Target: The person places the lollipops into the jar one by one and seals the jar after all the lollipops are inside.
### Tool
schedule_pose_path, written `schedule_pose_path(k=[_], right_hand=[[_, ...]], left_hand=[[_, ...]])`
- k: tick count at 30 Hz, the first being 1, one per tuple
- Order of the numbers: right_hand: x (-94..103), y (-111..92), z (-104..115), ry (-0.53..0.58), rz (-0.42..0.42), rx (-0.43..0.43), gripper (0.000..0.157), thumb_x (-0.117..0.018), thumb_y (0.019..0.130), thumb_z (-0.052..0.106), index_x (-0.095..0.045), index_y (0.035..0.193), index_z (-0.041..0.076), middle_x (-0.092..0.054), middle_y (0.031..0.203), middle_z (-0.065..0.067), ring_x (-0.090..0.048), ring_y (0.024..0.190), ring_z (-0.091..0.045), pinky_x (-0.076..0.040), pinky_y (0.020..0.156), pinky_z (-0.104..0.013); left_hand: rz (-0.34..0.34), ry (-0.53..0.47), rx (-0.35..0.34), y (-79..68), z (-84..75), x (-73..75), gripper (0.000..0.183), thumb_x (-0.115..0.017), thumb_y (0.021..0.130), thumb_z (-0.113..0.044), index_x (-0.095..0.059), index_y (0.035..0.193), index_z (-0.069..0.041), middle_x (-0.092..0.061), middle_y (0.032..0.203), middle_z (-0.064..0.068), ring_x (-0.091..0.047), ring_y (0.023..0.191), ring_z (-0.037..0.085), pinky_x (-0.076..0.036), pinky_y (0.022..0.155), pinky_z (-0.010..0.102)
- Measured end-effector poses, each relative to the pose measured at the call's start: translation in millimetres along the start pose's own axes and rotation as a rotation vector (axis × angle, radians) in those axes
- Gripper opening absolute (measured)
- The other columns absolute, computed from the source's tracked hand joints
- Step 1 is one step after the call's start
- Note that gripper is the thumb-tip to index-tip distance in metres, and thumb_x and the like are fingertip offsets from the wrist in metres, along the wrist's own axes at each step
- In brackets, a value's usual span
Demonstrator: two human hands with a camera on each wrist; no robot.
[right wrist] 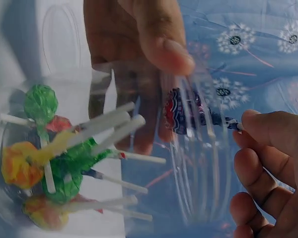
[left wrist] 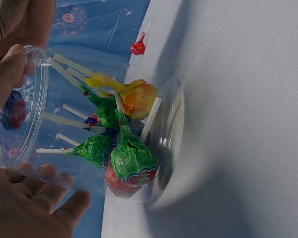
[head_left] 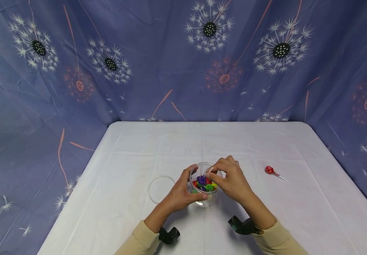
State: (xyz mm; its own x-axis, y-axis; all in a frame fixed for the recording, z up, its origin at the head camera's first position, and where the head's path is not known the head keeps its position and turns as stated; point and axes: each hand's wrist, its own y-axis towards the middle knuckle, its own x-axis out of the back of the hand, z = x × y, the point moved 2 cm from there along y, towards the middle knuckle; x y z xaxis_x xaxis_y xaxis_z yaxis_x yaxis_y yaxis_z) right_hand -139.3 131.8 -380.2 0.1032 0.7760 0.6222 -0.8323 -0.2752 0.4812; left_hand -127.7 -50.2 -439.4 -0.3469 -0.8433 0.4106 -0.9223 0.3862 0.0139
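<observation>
My left hand [head_left: 180, 194] grips a clear plastic jar [head_left: 200, 204] near its mouth, thumb on the near side and fingers round the far side. Inside, several wrapped lollipops lie in a heap, among them a green one [left wrist: 134, 161] and a yellow one [left wrist: 140, 98], their white sticks pointing mostly toward the mouth. My right hand [head_left: 232, 179] is at the jar's rim. Between thumb and forefinger it pinches the stick end of a purple lollipop [right wrist: 183, 111], whose wrapped head hangs just inside the mouth, above the heap.
A red lollipop [head_left: 269, 170] lies on the white-covered table [head_left: 132, 148], right of the jar. Left of the jar is a clear round lid [head_left: 161, 176], lying flat. Black wrist cameras [head_left: 169, 236] sit on both wrists. A blue dandelion-print curtain [head_left: 158, 63] hangs behind the table.
</observation>
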Motion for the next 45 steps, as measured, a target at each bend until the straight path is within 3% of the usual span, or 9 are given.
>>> schedule_pose_path(k=[6,15,24,32,45], right_hand=[[-12.1,2.5,4.4,-0.062,0.029,0.043,0.01,-0.08,0.073,0.018,-0.07,0.074,0.021,-0.057,0.072,0.014,-0.039,0.078,-0.005,-0.026,0.074,-0.031],[-23.9,2.1,7.4,-0.193,-0.004,0.15,0.012,-0.082,0.069,0.021,-0.07,0.069,0.02,-0.057,0.07,0.01,-0.039,0.074,-0.007,-0.025,0.07,-0.029],[-25.3,1.3,8.3,-0.229,-0.005,0.154,0.01,-0.082,0.069,0.022,-0.074,0.074,0.02,-0.058,0.07,0.008,-0.04,0.074,-0.009,-0.025,0.07,-0.029],[-13.9,1.5,4.6,-0.204,-0.047,0.148,0.014,-0.083,0.069,0.019,-0.073,0.079,0.019,-0.058,0.07,0.007,-0.04,0.075,-0.008,-0.026,0.072,-0.031],[21.2,0.2,-15.0,-0.162,-0.113,0.01,0.012,-0.08,0.073,0.016,-0.073,0.083,0.017,-0.062,0.074,0.005,-0.04,0.078,-0.01,-0.025,0.074,-0.033]], left_hand=[[-0.003,0.01,-0.008,-0.7,1.9,1.3,0.096,-0.076,0.075,-0.045,-0.017,0.149,-0.027,-0.033,0.15,0.008,-0.046,0.126,0.023,-0.039,0.103,0.045],[-0.004,0.009,-0.019,-1.0,2.0,2.5,0.094,-0.076,0.076,-0.044,-0.019,0.148,-0.026,-0.035,0.148,0.01,-0.047,0.121,0.019,-0.041,0.1,0.045],[-0.002,0.021,-0.018,-0.7,0.6,2.5,0.094,-0.076,0.076,-0.045,-0.02,0.148,-0.025,-0.035,0.148,0.009,-0.048,0.12,0.018,-0.041,0.097,0.037],[-0.008,0.017,-0.007,-0.2,1.6,1.9,0.094,-0.077,0.075,-0.045,-0.02,0.148,-0.029,-0.034,0.149,0.007,-0.045,0.127,0.021,-0.039,0.103,0.045],[-0.016,0.021,-0.011,0.4,1.0,-0.5,0.096,-0.078,0.074,-0.043,-0.019,0.148,-0.028,-0.035,0.148,0.003,-0.042,0.133,0.022,-0.035,0.109,0.047]])
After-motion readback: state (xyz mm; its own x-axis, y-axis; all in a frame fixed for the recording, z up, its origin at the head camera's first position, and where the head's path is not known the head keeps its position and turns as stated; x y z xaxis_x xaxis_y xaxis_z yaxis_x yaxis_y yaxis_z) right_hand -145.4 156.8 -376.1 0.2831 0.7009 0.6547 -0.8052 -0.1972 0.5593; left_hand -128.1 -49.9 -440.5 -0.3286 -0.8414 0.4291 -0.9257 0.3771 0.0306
